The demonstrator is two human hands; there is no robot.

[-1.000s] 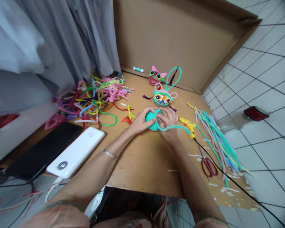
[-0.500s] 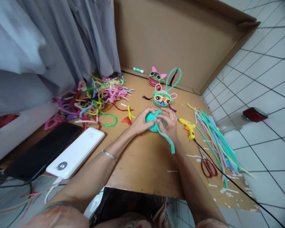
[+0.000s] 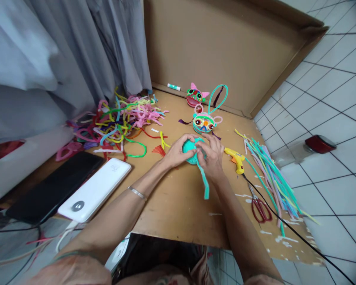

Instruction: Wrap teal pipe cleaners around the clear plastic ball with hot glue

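A round turquoise coil of pipe cleaner (image 3: 190,149) is held between my two hands, just above the table. My left hand (image 3: 178,151) curls round its left side, thumb on the near face. At the coil's right edge, my right hand (image 3: 211,155) is closed, thumb and index finger pinching the strand where it leaves the coil. The loose turquoise end (image 3: 205,184) hangs down toward me. Behind my hands sits a decorated animal-face ornament (image 3: 204,122) with pink ring ears. A second face ornament (image 3: 194,97) with pink pointed ears stands farther back.
Tangled colored pipe cleaners (image 3: 127,118) lie at left, near a black phone (image 3: 53,186) and a white power bank (image 3: 95,190). On the right are a yellow glue gun (image 3: 235,159) with its cord, red-handled scissors (image 3: 259,209) and straight pipe cleaners (image 3: 273,174). A cardboard panel (image 3: 213,51) stands behind.
The strand's loose end has swung left and now hangs more steeply. My right hand has shifted slightly at the coil's edge; my left hand keeps its hold.
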